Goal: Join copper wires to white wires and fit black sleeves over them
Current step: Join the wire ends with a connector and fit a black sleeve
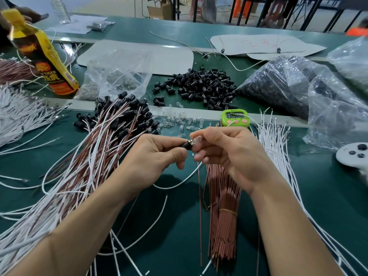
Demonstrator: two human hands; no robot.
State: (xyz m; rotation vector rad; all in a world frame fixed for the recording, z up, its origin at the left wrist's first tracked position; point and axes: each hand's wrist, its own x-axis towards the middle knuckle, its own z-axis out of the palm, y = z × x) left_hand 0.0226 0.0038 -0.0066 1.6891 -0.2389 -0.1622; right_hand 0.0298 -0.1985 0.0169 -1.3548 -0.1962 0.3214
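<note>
Sleeve [184, 145] pinched in left hand [157, 152], bulb [198, 139] in right hand [225, 150].

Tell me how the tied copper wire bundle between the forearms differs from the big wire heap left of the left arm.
The copper bundle is one colour; the heap mixes copper and white wires. The bundle is banded, tight and straight; the heap is loose and fanned. The heap's far ends carry black sleeves; the bundle shows none. Both lie on the green table.
</note>
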